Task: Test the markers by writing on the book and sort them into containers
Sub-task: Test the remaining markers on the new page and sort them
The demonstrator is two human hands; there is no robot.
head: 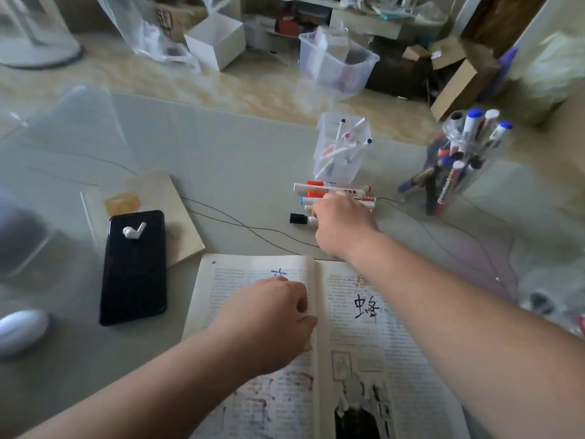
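An open book (373, 337) lies at the table's near edge, with blue, black and red marker writing on its pages. My left hand (269, 315) rests on its left page by the spine, fingers curled, holding nothing that I can see. Beyond the book a small pile of white markers (332, 189) with red, blue and black caps lies on the table. My right hand (343, 221) reaches into that pile, its fingertips hidden among the markers. A clear square container (343, 147) behind the pile holds several thin markers. A clear round container (459, 156) at the right holds several thick markers.
A black phone (134, 267) with a white earbud (133, 231) on it lies left of the book on a pale notebook (164, 198). Thin wires (253, 229) cross the table. A white earbud case (22, 331) sits at the far left. Boxes and bins stand on the floor beyond.
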